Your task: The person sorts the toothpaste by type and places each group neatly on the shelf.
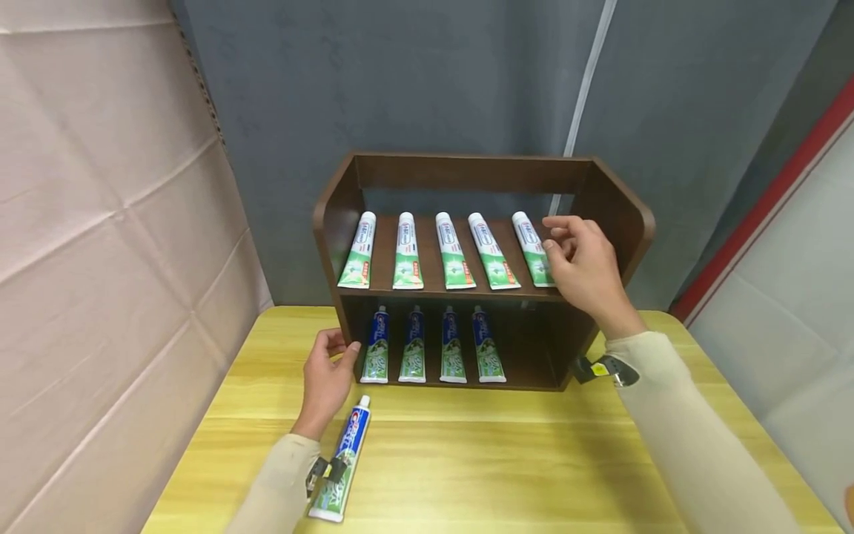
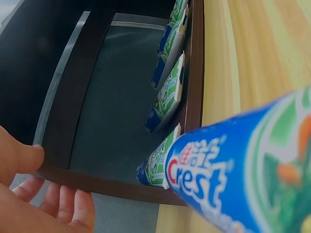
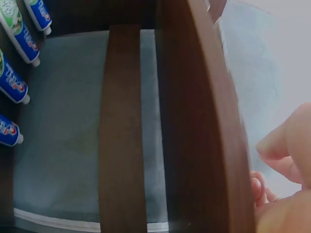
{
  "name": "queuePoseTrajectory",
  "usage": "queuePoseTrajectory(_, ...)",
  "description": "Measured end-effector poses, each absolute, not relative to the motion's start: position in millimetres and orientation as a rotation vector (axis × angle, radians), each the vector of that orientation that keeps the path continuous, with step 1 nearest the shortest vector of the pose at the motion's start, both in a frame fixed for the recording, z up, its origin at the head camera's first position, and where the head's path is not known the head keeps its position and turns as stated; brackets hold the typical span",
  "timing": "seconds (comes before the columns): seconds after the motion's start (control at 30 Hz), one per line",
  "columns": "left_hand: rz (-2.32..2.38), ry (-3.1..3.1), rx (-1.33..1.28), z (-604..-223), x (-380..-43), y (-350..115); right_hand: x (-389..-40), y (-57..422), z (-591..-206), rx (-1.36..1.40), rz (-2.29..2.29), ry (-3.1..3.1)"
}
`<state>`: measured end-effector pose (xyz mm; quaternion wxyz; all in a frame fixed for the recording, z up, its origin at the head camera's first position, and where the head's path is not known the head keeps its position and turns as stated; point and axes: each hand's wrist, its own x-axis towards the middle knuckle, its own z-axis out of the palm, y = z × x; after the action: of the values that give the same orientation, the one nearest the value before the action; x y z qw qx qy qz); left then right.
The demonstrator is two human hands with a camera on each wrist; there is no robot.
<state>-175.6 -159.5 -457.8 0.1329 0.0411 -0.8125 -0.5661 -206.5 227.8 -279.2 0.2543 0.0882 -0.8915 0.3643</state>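
A dark brown two-tier shelf [image 1: 470, 166] stands on the table. My left hand [image 1: 327, 380] grips the front edge of its left side panel, thumb on one face and fingers on the other, as the left wrist view shows. My right hand [image 1: 587, 265] is at the upper tier's right end, fingers loosely bent and holding nothing. Its thumb is right beside the rightmost green-and-white toothpaste tube [image 1: 533, 248]. Several like tubes lean in a row to the left. Below, several blue-and-green toothpaste tubes [image 1: 451, 348] stand on the lower tier, caps up.
Another blue-and-green toothpaste tube [image 1: 348, 451] lies on the wooden table [image 1: 480, 460], under the left wrist; it looms large in the left wrist view. The lower tier's right end shows bare board. Grey cloth [image 1: 414, 81] hangs behind the shelf.
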Motion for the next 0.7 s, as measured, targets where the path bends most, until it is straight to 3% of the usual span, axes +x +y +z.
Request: queuePoseTrajectory(0.7, -1.605, -2.37, 0.135, -454, -184, -162, -164, 212, -296, 0.313, 1.059, -2.229)
